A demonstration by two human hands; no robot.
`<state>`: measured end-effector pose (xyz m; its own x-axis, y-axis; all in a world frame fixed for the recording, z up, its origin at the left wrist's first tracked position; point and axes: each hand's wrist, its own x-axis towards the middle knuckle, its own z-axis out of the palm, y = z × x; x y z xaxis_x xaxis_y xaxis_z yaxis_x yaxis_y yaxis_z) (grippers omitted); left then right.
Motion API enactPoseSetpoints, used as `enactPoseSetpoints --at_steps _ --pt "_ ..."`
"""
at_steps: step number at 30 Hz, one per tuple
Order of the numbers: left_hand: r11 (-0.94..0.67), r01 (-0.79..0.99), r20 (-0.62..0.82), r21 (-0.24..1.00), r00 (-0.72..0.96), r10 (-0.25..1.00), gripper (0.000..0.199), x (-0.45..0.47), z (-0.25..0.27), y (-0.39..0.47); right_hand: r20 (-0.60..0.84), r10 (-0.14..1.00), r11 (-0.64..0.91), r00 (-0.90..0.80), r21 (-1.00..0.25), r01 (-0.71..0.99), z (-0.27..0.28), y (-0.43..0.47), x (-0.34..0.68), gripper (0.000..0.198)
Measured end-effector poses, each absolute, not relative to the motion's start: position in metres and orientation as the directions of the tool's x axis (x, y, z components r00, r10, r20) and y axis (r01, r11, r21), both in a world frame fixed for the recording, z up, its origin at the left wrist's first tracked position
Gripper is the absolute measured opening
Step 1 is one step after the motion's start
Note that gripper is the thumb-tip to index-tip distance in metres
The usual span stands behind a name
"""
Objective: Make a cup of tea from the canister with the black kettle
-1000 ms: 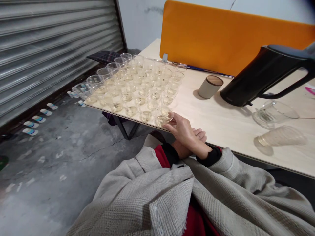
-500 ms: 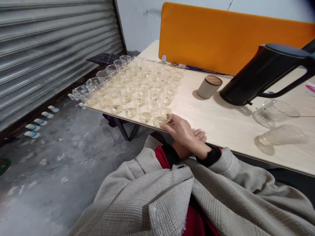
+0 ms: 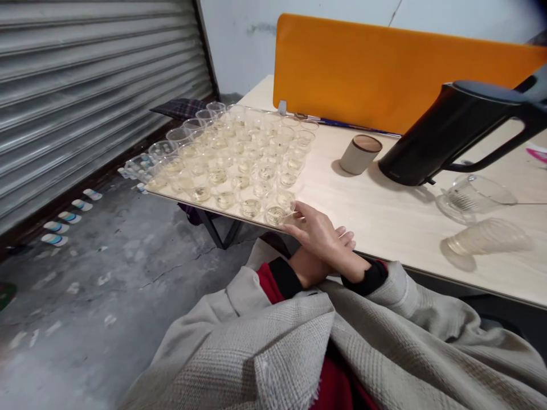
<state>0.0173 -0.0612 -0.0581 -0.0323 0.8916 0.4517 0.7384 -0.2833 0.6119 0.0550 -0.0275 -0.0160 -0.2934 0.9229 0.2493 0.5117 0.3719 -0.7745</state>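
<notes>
A packed block of clear plastic cups [image 3: 242, 181] with pale yellow liquid and dark specks inside stands at the table's left end. My right hand [image 3: 318, 230] is at the near right corner cup [image 3: 277, 214], thumb and fingers apart beside its right side; the cup stands on the tabletop. Whether the fingertips still touch it is hard to tell. Under my right wrist, my left hand [image 3: 314, 267] lies crossed with its fingers stretched out to the right, partly hidden. Nothing shows in it.
On the table [image 3: 397, 222] stand a lidded beige canister [image 3: 360, 156], a black kettle [image 3: 448, 136], a glass pitcher [image 3: 478, 199] and a stack of clear cups [image 3: 491, 238]. An orange divider [image 3: 363, 74] rises behind. A roller shutter [image 3: 98, 85] is at left.
My right hand's fingers have eased slightly to the right, away from the corner cup, which stays in place. The left hand remains under the right wrist. The view has shifted slightly.
</notes>
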Motion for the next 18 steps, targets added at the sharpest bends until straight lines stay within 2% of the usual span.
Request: enactPoseSetpoints --at_steps 2,3,4,5,6,9,12,15,18 --pt "-0.448 0.713 0.532 0.539 0.124 0.837 0.023 0.000 -0.056 -0.083 0.213 0.753 0.547 -0.622 -0.727 0.414 0.010 -0.007 0.067 0.057" --pt "-0.522 0.699 0.581 0.488 0.186 0.793 0.022 -0.010 -0.054 -0.095 0.229 0.752 0.559 -0.617 -0.718 0.415 0.020 0.004 0.073 0.057" --pt "-0.581 0.719 0.687 0.381 0.201 0.699 0.020 -0.020 -0.053 -0.107 0.237 0.753 0.565 -0.613 -0.711 0.419 0.029 0.014 0.078 0.058" --pt "-0.566 0.763 0.769 0.314 0.145 0.622 0.018 -0.030 -0.051 -0.118 0.248 0.773 0.556 -0.584 -0.708 0.435 0.035 0.024 0.081 0.059" --pt "-0.509 0.802 0.818 0.314 0.043 0.574 0.016 -0.039 -0.050 -0.127 0.255 0.795 0.540 -0.550 -0.709 0.453 0.038 0.032 0.084 0.058" --pt "-0.313 0.828 0.812 0.464 -0.256 0.525 0.020 -0.057 -0.048 -0.144 0.235 0.824 0.504 -0.515 -0.718 0.480 0.040 0.049 0.086 0.056" --pt "-0.213 0.739 0.722 0.639 -0.481 0.498 0.033 -0.064 -0.049 -0.143 0.212 0.836 0.483 -0.506 -0.722 0.496 0.037 0.057 0.085 0.053" --pt "-0.173 0.633 0.620 0.755 -0.603 0.502 0.047 -0.066 -0.052 -0.136 0.212 0.834 0.483 -0.510 -0.728 0.487 0.038 0.062 0.086 0.052" --pt "-0.160 0.582 0.571 0.797 -0.641 0.513 0.052 -0.069 -0.056 -0.131 0.228 0.835 0.487 -0.500 -0.729 0.481 0.045 0.073 0.089 0.051"
